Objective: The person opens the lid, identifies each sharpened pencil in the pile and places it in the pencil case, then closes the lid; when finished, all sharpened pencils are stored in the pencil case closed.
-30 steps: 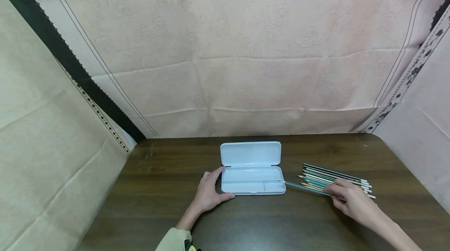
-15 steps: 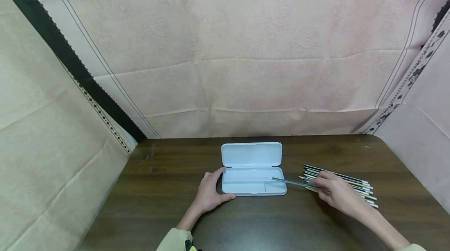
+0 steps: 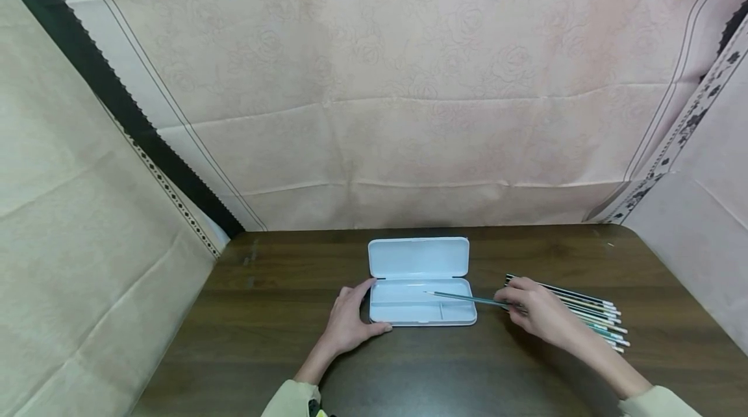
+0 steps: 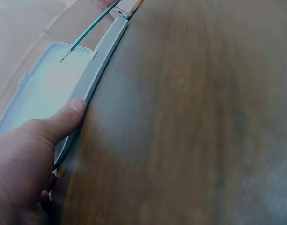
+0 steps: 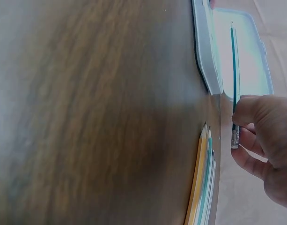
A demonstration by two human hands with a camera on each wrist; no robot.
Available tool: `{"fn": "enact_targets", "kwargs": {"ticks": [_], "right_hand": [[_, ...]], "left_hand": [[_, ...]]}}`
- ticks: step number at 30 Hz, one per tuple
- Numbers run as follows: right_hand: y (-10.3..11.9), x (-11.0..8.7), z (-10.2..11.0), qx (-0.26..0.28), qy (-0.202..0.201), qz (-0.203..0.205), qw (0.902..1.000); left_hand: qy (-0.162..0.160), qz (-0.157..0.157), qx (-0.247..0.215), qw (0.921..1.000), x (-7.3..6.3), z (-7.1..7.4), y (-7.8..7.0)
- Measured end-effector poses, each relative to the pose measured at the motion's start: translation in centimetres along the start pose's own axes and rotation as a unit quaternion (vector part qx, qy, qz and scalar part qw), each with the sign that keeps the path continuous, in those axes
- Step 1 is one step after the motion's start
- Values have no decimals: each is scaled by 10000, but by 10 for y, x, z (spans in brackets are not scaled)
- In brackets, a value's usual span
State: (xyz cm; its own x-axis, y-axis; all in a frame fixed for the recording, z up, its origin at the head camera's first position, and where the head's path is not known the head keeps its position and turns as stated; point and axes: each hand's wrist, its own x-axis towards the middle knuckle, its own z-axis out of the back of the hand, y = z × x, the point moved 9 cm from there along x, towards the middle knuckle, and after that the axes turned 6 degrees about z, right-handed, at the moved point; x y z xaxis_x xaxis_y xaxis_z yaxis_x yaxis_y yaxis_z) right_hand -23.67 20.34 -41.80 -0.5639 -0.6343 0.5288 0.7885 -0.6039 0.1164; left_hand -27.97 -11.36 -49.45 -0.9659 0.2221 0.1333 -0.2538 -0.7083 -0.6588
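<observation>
A light blue pencil case (image 3: 403,291) lies on the table with its lid (image 3: 418,258) raised at the back. My left hand (image 3: 349,317) holds the case's left end, thumb along the front edge and fingers at the far left corner. In the left wrist view the thumb (image 4: 70,117) presses on the rim. Between thumb and fingers near the eraser end, my right hand (image 5: 262,136) pinches a teal pencil (image 5: 235,70). Its sharpened tip points left, over the case's inside. Below that hand lies a row of pencils (image 3: 596,314), partly covered by it.
The dark wooden table (image 3: 280,287) carries the case and pencils. A pale cloth wall (image 3: 409,144) rises behind the table's far edge, with cloth on both sides too. Inside the case a low divider (image 3: 403,303) runs lengthwise.
My right hand has moved left and slightly away from me, lifting the teal pencil from beside the row so that it reaches further over the case. My left hand has stayed put.
</observation>
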Motion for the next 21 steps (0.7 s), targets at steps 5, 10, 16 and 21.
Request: {"fn": "enact_targets", "kwargs": {"ticks": [5,10,16,21], "right_hand": [[0,10,-9,149,301,-177,9993],[4,20,-15,209,353,-51,9991],[7,31,-23,230,435,-77,9988],[11,41,-29,340,513,-81,9981]], "left_hand": [[2,20,-6,10000,0,0,0],[7,49,-15,10000,0,0,0],[61,110,-12,9999,0,0,1],[73,135,6,9999,0,-1,1]]}}
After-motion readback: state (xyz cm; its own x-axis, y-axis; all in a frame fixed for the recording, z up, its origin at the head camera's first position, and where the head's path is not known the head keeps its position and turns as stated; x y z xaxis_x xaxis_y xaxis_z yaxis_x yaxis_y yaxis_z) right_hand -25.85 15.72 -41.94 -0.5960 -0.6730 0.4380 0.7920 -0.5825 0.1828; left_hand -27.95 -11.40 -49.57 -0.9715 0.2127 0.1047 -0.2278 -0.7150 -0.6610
